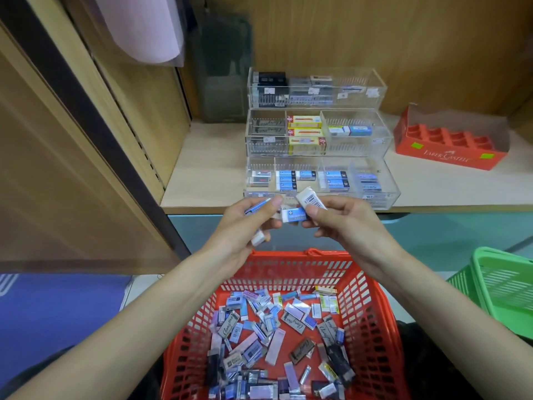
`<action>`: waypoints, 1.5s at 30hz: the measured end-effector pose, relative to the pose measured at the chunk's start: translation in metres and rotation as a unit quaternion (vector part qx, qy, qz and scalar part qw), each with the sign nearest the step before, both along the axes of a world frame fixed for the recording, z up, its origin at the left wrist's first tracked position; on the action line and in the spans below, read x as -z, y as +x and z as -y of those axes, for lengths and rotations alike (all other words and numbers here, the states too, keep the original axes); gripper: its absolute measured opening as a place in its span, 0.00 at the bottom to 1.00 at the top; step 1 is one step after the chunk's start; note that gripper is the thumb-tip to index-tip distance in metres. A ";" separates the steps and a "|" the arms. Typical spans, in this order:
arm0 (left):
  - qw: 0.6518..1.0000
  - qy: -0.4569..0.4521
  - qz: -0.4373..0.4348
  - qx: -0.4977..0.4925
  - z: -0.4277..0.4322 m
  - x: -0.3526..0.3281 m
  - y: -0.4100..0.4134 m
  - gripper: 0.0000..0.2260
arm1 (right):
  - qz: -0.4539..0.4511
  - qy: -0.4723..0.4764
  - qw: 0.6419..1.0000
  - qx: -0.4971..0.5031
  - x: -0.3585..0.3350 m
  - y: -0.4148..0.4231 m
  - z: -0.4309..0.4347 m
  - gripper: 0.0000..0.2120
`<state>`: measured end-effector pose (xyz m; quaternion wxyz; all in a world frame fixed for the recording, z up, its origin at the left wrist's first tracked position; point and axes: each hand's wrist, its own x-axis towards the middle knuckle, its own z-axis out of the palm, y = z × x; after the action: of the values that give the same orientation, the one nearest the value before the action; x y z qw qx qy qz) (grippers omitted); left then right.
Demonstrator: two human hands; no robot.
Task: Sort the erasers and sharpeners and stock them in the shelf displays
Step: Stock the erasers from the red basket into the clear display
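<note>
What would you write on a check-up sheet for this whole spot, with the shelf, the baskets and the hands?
Surface: pale wooden shelf carrying a three-tier clear display, partly stocked with erasers.
Job's things: red basket below the shelf, holding a loose heap of mixed erasers.
Clutter: red cardboard tray right of the display, its slots looking empty; green basket at far right.
Hands: left hand grips blue-sleeved erasers; right hand pinches a white barcoded eraser.
Cables: nothing seen.
Surroundings: wooden cabinet walls; a pale rolled sheet hangs top left.
</note>
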<state>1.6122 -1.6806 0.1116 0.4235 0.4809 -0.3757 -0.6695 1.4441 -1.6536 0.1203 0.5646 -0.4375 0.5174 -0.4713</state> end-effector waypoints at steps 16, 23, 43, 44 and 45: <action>0.989 -0.123 0.064 -0.042 0.021 -0.027 -0.018 0.10 | -0.034 -0.110 0.990 0.086 -0.024 -0.007 0.009 0.09; 0.991 -0.108 0.055 -0.062 0.049 -0.049 -0.028 0.09 | -0.025 -0.094 0.993 0.064 -0.042 -0.028 0.041 0.16; 0.987 -0.105 0.026 -0.116 0.198 -0.060 -0.038 0.14 | -0.519 -0.083 0.848 0.062 -0.098 -0.081 0.262 0.07; 0.988 -0.103 0.026 -0.115 0.201 -0.056 -0.038 0.15 | -0.534 -0.058 0.842 0.051 -0.096 -0.084 0.269 0.07; 0.989 -0.100 0.025 -0.110 0.203 -0.054 -0.037 0.16 | -0.523 -0.042 0.850 0.045 -0.096 -0.086 0.274 0.05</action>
<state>1.5750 -1.8832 0.1655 0.5307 0.4912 -0.3959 -0.5660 1.3582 -1.9271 0.2167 0.1695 -0.6192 0.7349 -0.2186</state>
